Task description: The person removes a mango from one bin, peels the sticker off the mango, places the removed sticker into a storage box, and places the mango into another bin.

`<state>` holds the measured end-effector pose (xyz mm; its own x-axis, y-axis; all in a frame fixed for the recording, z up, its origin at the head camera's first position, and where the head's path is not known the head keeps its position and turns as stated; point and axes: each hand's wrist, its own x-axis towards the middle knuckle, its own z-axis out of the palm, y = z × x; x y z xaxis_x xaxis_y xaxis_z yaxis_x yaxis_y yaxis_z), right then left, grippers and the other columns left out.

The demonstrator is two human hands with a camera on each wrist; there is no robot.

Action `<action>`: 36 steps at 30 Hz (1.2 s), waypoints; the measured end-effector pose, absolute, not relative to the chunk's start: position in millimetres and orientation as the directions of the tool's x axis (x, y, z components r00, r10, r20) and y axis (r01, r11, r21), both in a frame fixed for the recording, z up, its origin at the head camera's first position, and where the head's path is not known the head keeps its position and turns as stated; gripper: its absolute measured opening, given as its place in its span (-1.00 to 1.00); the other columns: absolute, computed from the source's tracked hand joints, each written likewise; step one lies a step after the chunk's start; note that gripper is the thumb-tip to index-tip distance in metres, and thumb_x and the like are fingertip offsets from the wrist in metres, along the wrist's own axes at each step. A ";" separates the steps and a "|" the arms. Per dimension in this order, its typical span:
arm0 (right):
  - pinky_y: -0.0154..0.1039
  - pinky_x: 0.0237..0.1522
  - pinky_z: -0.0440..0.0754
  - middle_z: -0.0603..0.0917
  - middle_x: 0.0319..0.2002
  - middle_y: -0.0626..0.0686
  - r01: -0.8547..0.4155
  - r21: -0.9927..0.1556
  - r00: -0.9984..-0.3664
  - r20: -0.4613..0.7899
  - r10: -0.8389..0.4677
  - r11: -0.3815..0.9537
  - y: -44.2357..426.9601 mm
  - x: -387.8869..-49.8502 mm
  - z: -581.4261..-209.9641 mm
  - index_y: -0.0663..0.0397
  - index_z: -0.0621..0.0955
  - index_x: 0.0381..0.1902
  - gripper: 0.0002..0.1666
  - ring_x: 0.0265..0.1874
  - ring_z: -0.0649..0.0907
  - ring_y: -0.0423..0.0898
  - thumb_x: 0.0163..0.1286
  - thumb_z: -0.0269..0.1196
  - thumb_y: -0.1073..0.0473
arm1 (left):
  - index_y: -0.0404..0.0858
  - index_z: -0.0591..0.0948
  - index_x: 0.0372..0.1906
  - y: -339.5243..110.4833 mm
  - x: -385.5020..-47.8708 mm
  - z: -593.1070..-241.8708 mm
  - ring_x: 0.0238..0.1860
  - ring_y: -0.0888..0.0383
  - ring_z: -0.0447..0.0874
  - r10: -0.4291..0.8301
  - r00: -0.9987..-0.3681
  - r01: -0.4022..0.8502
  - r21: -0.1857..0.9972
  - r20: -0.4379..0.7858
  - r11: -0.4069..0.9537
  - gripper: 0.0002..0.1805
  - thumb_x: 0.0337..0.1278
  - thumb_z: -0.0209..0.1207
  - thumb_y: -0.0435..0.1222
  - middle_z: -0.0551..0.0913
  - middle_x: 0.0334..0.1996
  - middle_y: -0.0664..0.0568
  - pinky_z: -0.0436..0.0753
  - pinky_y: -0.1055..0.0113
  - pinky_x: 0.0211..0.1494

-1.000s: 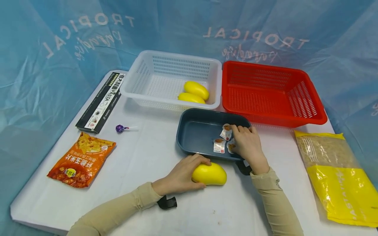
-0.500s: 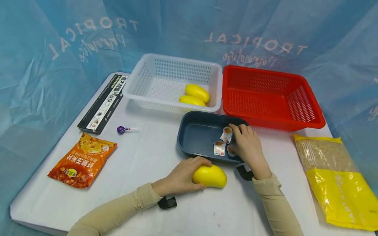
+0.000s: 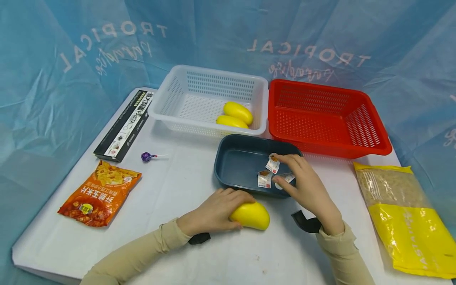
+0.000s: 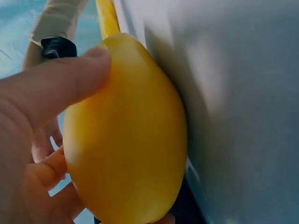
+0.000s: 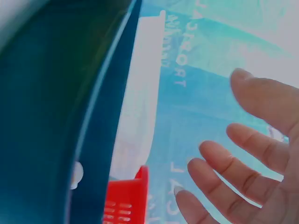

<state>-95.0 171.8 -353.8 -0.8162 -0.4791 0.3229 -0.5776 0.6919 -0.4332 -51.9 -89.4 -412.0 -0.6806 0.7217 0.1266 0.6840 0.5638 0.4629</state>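
Observation:
My left hand (image 3: 217, 211) grips a yellow mango (image 3: 251, 215) on the white table, in front of the dark blue tray. In the left wrist view, the thumb lies across the mango (image 4: 126, 135) and the other fingers go round its far side. Over the tray's right side is my right hand (image 3: 311, 190), thumb and fingers apart; the right wrist view shows that hand (image 5: 247, 172) holding nothing. Inside the tray (image 3: 235, 166) lie several small white packets: one near the fingertips (image 3: 272, 164), another to the left (image 3: 264, 179), one partly behind the thumb (image 3: 286, 179).
Behind the tray stand a white basket (image 3: 171, 107) with two mangoes (image 3: 238, 113) and a red basket (image 3: 310, 122). At left lie a black pasta box (image 3: 122, 124), a lollipop (image 3: 146, 156) and an orange snack bag (image 3: 101, 194). A yellow pasta bag (image 3: 406, 221) lies right.
My right hand has lifted from the tray's right edge and moved back toward me, its fingers opening and a packet showing more. The left hand and mango have shifted slightly left and turned.

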 end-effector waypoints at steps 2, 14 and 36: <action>0.02 0.19 0.49 0.52 0.19 0.03 -0.591 -0.456 -0.807 0.338 -0.485 0.666 170.9 -91.8 -351.5 0.04 0.44 0.29 -0.28 0.15 0.49 -0.05 0.17 0.42 0.17 | 0.00 0.39 0.29 -89.8 -51.8 -411.1 0.15 0.16 0.44 0.729 -0.671 0.696 0.450 0.132 0.559 -0.23 -0.09 0.43 -0.04 0.47 0.25 0.22 0.45 0.25 0.16; -0.07 0.06 0.63 0.54 0.18 -0.05 -0.611 -0.506 -0.782 0.265 -0.565 0.609 161.8 -75.7 -356.1 -0.05 0.46 0.26 -0.32 0.08 0.53 -0.13 0.18 0.41 0.13 | -0.03 0.49 0.21 -93.1 -55.5 -398.8 0.19 0.18 0.47 0.765 -0.620 0.743 0.440 0.171 0.504 -0.42 0.07 0.34 0.00 0.55 0.19 0.18 0.48 0.26 0.18; -0.14 0.20 0.56 0.60 0.14 -0.12 -0.666 -0.577 -0.665 0.173 -0.726 0.473 129.9 -55.7 -373.2 -0.07 0.51 0.21 -0.41 0.12 0.57 -0.17 0.21 0.40 0.09 | -0.51 0.38 0.19 -138.0 -95.5 -374.0 0.22 0.10 0.46 0.007 -0.727 0.683 0.722 0.687 0.110 -0.42 0.28 0.10 -0.13 0.51 0.23 -0.03 0.43 0.24 0.18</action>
<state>-55.7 129.9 -373.2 -0.6650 -0.7265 0.1732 -0.6664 0.4725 -0.5768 -95.5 -138.0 -374.0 -0.7271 0.0075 0.6865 0.6830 0.1103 0.7221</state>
